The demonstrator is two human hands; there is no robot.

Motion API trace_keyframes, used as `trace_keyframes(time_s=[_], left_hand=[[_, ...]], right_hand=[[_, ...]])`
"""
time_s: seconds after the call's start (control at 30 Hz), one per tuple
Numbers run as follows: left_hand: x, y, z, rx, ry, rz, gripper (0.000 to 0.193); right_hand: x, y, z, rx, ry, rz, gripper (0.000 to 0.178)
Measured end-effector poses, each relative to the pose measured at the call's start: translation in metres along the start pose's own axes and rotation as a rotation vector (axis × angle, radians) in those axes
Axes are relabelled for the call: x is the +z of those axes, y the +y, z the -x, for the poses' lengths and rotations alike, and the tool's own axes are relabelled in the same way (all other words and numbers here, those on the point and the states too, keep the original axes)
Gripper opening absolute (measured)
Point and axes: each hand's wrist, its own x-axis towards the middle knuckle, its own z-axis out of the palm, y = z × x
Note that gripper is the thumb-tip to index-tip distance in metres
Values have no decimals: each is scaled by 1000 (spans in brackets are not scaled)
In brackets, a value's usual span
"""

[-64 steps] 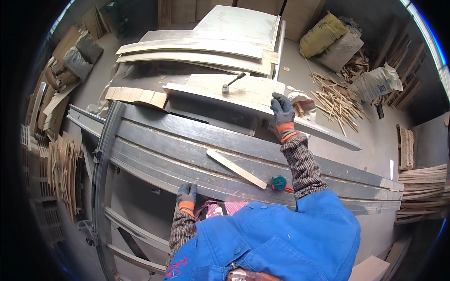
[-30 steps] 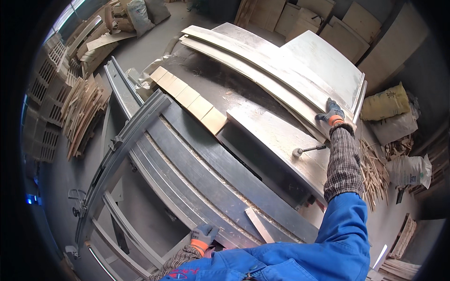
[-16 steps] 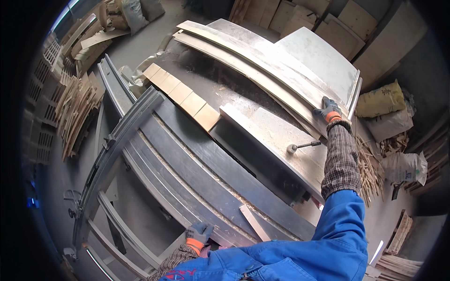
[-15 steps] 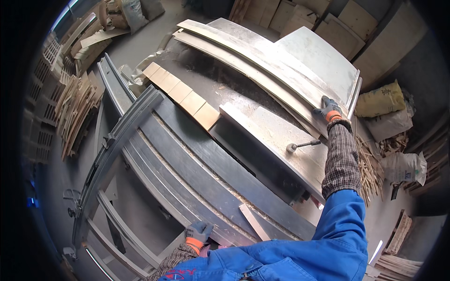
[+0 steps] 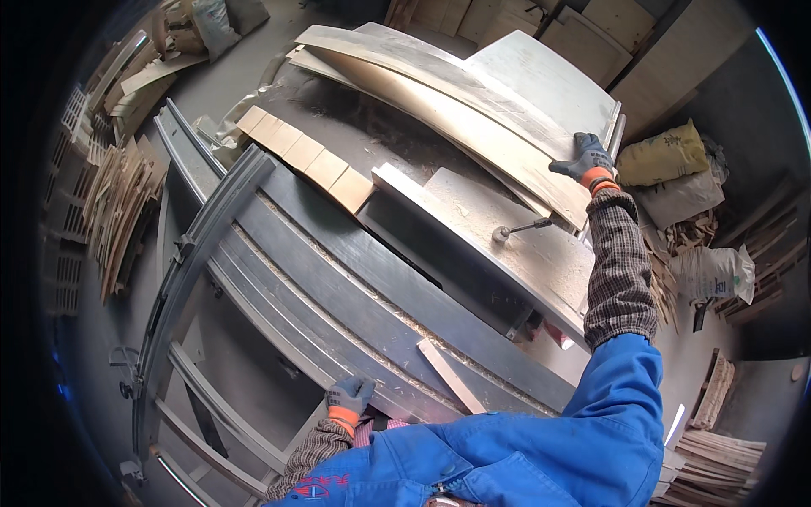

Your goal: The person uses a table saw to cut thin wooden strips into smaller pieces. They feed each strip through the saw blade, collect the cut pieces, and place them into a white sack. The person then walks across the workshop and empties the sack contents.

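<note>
At the far right, my right hand [image 5: 585, 159], in a grey glove with an orange cuff, grips the near end of a long wooden board [image 5: 448, 93]. This board is tilted up on edge, its pale lower face partly showing, over another board beneath it. My left hand [image 5: 350, 399], gloved the same way, is closed against the near edge of the grey metal machine table [image 5: 338, 245]; its fingertips are partly hidden. A small wooden strip [image 5: 450, 377] lies across the table near my body.
Pale wooden blocks [image 5: 304, 155] line the table's far edge. A dark-handled tool with a round head [image 5: 503, 234] lies on the dusty ledge. Wood scraps [image 5: 122, 211] are stacked at left; a yellow sack [image 5: 663, 154] stands at right. A metal rail [image 5: 203, 224] crosses the table's left end.
The long board under my right hand has tilted up, showing more of its pale face. My left hand stays at the table edge. The whole view has shifted slightly.
</note>
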Motion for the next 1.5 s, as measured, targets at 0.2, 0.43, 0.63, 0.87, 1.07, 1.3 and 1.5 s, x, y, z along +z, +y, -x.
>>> trace_keyframes(time_s=[0.2,0.43,0.63,0.87,1.07,1.3,1.5], left_hand=[[-1,-4,5,-5,-2,115,36],[-5,30,-1,73,-32,303,32],[14,86,-19,158,-154,705,37],[40,153,-59,19,-383,807,61],[27,191,-21,132,-256,782,72],[-61,192,4,890,418,22,89],[-163,225,71,1186,554,-759,102]], right_hand=[[-45,-16,89,-52,-199,-338,101],[-38,6,277,220,-1143,-1707,52],[-8,-10,423,275,-1070,-2035,59],[10,-58,500,144,-927,-1795,43],[17,-83,542,174,-580,-1631,36],[33,-63,542,-72,-228,-981,92],[21,-78,546,-310,-2,-951,98]])
